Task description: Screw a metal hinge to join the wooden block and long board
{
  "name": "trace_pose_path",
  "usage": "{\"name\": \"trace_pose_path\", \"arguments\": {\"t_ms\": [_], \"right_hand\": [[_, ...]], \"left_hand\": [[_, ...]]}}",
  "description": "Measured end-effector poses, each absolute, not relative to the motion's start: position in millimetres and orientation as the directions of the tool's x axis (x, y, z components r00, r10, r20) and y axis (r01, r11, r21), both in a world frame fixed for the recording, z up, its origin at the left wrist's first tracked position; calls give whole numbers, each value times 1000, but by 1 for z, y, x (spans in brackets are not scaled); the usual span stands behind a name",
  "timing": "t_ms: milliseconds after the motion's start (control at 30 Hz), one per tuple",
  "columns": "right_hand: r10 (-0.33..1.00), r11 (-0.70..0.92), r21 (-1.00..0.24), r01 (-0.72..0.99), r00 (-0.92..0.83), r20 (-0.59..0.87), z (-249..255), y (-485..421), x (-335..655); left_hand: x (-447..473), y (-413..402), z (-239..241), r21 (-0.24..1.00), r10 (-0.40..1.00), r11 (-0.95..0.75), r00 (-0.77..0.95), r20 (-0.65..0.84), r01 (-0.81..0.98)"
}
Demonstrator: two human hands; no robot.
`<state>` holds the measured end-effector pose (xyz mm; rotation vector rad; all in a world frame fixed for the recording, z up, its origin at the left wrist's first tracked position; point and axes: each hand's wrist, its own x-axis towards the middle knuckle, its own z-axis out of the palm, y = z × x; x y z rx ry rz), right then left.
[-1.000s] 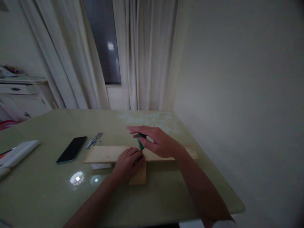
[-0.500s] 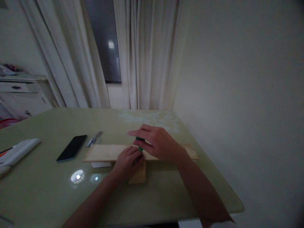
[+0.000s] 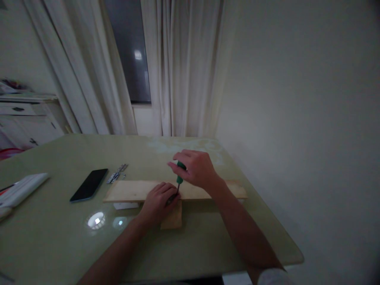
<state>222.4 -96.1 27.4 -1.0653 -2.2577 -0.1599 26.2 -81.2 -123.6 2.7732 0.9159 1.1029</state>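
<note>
A long pale wooden board (image 3: 127, 190) lies crosswise on the table, with a shorter wood piece (image 3: 172, 220) reaching from under it toward me. My right hand (image 3: 196, 168) grips the green handle of a screwdriver (image 3: 179, 179) over the board. Its shaft slants down to the fingertips of my left hand (image 3: 160, 200). Those fingers are bent at the board's near edge, around a small dark item that I cannot make out. The screwdriver's tip is hidden there.
A black phone (image 3: 89, 185) and several metal hinges (image 3: 117, 174) lie left of the board. Under the board's left end is a white block (image 3: 126, 206). Farther left rests a white case (image 3: 22, 194). A wall (image 3: 297, 138) runs along the table's right side.
My right hand has risen slightly and its fingers have closed more around the screwdriver, so more of the handle and shaft shows. My left hand has stayed in place.
</note>
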Motion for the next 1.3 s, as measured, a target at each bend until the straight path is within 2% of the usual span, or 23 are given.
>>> {"name": "trace_pose_path", "arguments": {"t_ms": [67, 100, 167, 233, 300, 367, 433, 500, 567, 700, 767, 833, 900, 933, 1067, 1133, 1200, 1300], "right_hand": [[664, 581, -75, 811, -418, 619, 23, -90, 221], [641, 609, -56, 791, -450, 622, 23, -90, 221], [551, 748, -71, 660, -557, 621, 26, -96, 221], [464, 862, -138, 487, -653, 599, 30, -102, 221], [441, 891, -180, 416, -703, 558, 31, -102, 220], [531, 822, -139, 552, -657, 535, 29, -99, 218], [657, 663, -84, 744, -526, 540, 27, -98, 217], [722, 567, -92, 819, -440, 534, 29, -105, 217], [715, 623, -150, 768, -481, 507, 35, -120, 217], [604, 794, -216, 568, -696, 389, 44, -139, 215], [666, 735, -184, 652, -646, 372, 43, -134, 212], [788, 559, -143, 817, -469, 399, 39, -125, 210], [846, 423, -158, 892, -327, 421, 37, -119, 211], [848, 424, -183, 887, -319, 423, 37, -120, 213], [740, 654, -261, 710, -529, 415, 39, -134, 222], [705, 700, -282, 656, -569, 423, 39, -133, 221], [742, 653, -292, 699, -510, 435, 38, -125, 217], [828, 492, -256, 832, -356, 433, 35, -115, 210]], "left_hand": [[27, -82, -121, 240, 536, -826, 578, 615, 510], [27, -82, -121, 237, 533, -827, 575, 621, 510], [27, -81, -123, 214, 515, -833, 573, 638, 510], [26, -81, -125, 192, 495, -839, 567, 658, 510], [26, -81, -125, 190, 498, -835, 560, 662, 517], [26, -81, -124, 203, 513, -830, 566, 645, 520], [26, -82, -123, 216, 522, -831, 583, 623, 513], [26, -82, -123, 215, 516, -835, 585, 625, 506], [26, -81, -125, 194, 493, -841, 569, 658, 505], [26, -79, -130, 152, 446, -851, 539, 715, 503], [26, -80, -129, 169, 466, -846, 547, 695, 506], [27, -81, -126, 202, 498, -840, 568, 655, 503], [27, -82, -124, 228, 520, -835, 581, 626, 501], [27, -82, -124, 229, 521, -834, 579, 627, 502], [27, -82, -125, 184, 476, -848, 563, 676, 496], [27, -82, -125, 182, 479, -846, 564, 672, 502], [27, -82, -125, 199, 504, -836, 571, 649, 512], [26, -82, -125, 215, 518, -831, 574, 634, 513]]}}
